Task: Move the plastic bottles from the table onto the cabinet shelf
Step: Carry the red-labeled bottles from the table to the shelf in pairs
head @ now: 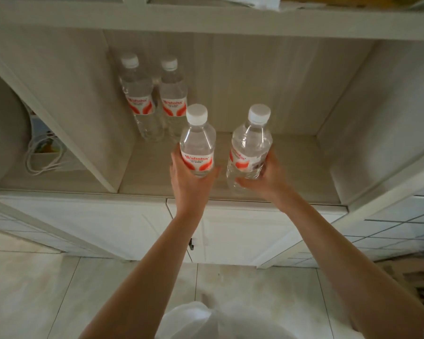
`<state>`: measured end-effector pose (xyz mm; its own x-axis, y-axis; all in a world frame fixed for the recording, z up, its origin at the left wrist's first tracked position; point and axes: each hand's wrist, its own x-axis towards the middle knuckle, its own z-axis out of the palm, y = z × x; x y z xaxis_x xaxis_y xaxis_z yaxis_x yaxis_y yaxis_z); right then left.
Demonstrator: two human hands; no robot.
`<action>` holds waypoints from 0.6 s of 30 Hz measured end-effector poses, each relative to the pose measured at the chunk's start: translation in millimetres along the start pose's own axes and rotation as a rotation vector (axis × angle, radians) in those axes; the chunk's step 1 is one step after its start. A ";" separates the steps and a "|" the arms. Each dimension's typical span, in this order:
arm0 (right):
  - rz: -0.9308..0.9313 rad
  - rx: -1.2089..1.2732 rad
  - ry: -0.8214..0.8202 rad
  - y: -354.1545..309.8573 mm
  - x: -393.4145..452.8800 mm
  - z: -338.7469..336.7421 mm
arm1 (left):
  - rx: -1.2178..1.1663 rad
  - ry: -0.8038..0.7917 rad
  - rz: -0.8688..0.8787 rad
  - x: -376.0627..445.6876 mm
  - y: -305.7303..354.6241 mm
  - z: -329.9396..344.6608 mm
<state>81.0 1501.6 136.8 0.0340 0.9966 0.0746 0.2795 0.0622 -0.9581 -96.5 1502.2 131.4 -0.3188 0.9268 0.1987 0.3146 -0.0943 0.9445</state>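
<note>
The person reaches both bare arms toward the open cabinet shelf, and each hand carries one clear plastic bottle with a white cap. The left hand is wrapped around the lower part of the left bottle, which is upright with its red label facing the camera. The right hand is closed around the lower part of the right bottle — this one leans a little to the right, and its label is turned partly away. Both held bottles are above the front part of the shelf; whether their bases touch the board cannot be told. Two more bottles of the same kind stand just beside each other at the back left of this compartment. In the neighbouring compartment on the left lies a white cable. Below the shelf are white cabinet doors and a pale tiled floor.
</note>
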 end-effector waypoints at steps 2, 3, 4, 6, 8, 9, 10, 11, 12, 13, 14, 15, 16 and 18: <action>0.034 -0.002 -0.083 -1.4 0.4 -5.6 | 0.001 -0.040 0.008 0.3 -1.4 -3.0; 0.052 -0.004 -0.115 -2.2 1.2 -8.6 | 0.004 -0.066 0.020 0.7 -2.8 -5.5; 0.069 -0.014 -0.140 -2.7 2.6 -11.6 | 0.008 -0.092 0.034 1.0 -4.7 -8.2; 0.084 -0.059 -0.175 -4.2 5.3 -17.9 | 0.019 -0.132 0.065 0.9 -9.1 -14.5; 0.076 -0.075 -0.179 -2.8 4.9 -17.5 | 0.042 -0.151 0.101 -0.3 -12.7 -19.6; 0.069 -0.086 -0.138 -0.4 2.4 -13.9 | 0.053 -0.153 0.114 -1.2 -14.4 -20.9; 0.062 -0.119 -0.063 0.6 -2.7 -7.2 | 0.060 -0.151 0.117 -2.0 -16.1 -21.2; 0.052 -0.177 0.035 1.1 -9.3 1.2 | 0.065 -0.145 0.114 -2.7 -17.6 -20.6; 0.044 -0.243 0.130 1.7 -16.7 10.3 | 0.070 -0.136 0.110 -3.2 -18.5 -19.0; 0.035 -0.296 0.200 2.1 -22.8 18.8 | 0.074 -0.125 0.106 -3.2 -18.9 -16.9; 0.025 -0.328 0.247 2.5 -25.7 25.5 | 0.075 -0.115 0.105 -2.6 -18.9 -14.3; 0.016 -0.340 0.280 3.7 -25.6 29.9 | 0.076 -0.109 0.109 -1.2 -19.0 -11.3; 0.009 -0.339 0.300 4.2 -23.5 32.0 | 0.076 -0.107 0.115 0.9 -19.1 -8.2; 0.006 -0.324 0.296 3.0 -17.1 31.7 | 0.077 -0.110 0.113 6.5 -18.1 -2.4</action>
<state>50.9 1486.4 123.9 0.2966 0.9359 0.1902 0.5637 -0.0108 -0.8259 -106.4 1509.1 116.2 -0.1794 0.9465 0.2684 0.4116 -0.1756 0.8943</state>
